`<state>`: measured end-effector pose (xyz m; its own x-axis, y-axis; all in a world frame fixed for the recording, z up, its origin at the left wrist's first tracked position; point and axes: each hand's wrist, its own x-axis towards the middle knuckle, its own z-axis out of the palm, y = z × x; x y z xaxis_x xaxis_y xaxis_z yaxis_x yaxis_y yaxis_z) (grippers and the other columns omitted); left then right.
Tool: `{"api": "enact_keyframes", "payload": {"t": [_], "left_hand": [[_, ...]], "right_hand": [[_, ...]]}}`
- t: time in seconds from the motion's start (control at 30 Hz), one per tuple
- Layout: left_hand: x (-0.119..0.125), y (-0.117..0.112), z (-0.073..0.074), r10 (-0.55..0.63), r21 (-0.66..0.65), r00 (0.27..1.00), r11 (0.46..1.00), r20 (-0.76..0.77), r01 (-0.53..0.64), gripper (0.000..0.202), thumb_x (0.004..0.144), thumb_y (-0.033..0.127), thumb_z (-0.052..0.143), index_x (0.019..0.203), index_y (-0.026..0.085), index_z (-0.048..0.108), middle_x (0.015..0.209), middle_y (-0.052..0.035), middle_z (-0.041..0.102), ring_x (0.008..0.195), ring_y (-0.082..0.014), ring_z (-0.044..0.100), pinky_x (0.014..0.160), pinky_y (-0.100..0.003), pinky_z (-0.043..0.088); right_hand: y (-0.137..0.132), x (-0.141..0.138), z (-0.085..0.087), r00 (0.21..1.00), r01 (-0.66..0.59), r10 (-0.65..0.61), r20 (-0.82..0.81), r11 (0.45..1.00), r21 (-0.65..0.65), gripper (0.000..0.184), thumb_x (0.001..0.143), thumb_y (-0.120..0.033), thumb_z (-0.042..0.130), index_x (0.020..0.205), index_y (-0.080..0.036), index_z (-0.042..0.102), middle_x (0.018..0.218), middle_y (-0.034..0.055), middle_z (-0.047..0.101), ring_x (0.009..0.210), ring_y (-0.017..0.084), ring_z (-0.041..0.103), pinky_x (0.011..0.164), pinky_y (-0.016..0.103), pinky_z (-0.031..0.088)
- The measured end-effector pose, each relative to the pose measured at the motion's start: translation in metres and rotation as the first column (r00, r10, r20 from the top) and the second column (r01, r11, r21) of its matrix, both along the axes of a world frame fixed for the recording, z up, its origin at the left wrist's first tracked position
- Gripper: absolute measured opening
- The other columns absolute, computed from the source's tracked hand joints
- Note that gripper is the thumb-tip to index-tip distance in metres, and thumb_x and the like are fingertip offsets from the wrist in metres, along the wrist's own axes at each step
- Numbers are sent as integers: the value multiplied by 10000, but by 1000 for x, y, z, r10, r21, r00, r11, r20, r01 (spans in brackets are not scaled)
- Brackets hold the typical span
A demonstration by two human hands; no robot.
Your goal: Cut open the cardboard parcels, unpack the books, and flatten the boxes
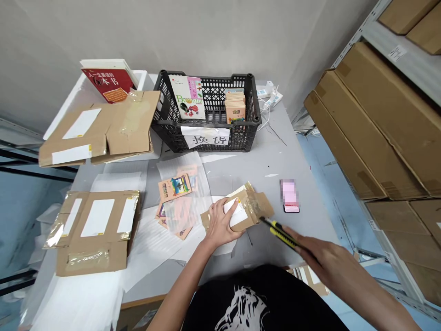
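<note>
My left hand (220,223) is closed over a small cardboard box (253,204), pressing it against the grey table. The box carries a white label and clear tape, and a flap sticks out at its right end. In my right hand (315,250) is a yellow and black utility knife (282,235), its tip close to the taped right end of the box. Whether the tip touches the cardboard I cannot tell. Left of the box, several small booklets (175,187) lie on and under translucent foam wrapping (186,214).
A black plastic crate (241,138) with books stands at the back, beside a white foam box (65,110) topped with opened cardboard (129,133). Another opened carton (93,253) lies at left. A phone (289,196) rests at right. Shelves of large cartons (375,119) line the right side.
</note>
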<state>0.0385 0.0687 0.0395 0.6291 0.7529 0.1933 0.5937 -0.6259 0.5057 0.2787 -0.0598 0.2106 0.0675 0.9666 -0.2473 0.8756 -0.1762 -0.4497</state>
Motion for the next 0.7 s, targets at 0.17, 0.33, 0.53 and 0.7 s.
{"api": "enact_keyframes", "payload": {"t": [0.17, 0.33, 0.53, 0.7], "left_hand": [[4, -3, 36, 195, 36, 970, 981, -142, -192, 881, 645, 538, 683, 1410, 219, 383, 1303, -191, 365, 1189, -366, 366, 948, -516, 288], [12, -13, 41, 329, 72, 889, 944, -319, -323, 859, 649, 533, 685, 1401, 225, 410, 1305, -193, 400, 1159, -362, 382, 941, -501, 287], [28, -18, 27, 355, 69, 851, 931, -387, -357, 871, 651, 568, 682, 1406, 238, 399, 1326, -191, 402, 1182, -366, 369, 961, -501, 272], [32, -21, 11, 366, 28, 820, 918, -439, -395, 910, 619, 600, 707, 1394, 229, 407, 1347, -192, 399, 1176, -369, 381, 961, -509, 276]], "right_hand": [[42, 8, -16, 979, 135, -144, 144, 988, 70, 554, 964, -352, 325, 1497, -253, 213, 926, 64, 689, 646, 189, 643, 517, 270, 459], [122, -17, -110, 949, 124, -128, 289, 992, 34, 544, 947, -189, 333, 1485, -215, 252, 1013, 119, 579, 754, 195, 587, 662, 289, 436], [167, -35, -221, 941, 242, -217, 260, 968, -70, 595, 893, -71, 385, 1453, -269, 342, 1075, 146, 526, 1003, 259, 515, 875, 373, 388], [160, -22, -253, 955, 270, -255, 149, 959, -88, 510, 878, -166, 488, 1385, -213, 464, 1107, 155, 556, 1081, 285, 502, 936, 411, 374]]}}
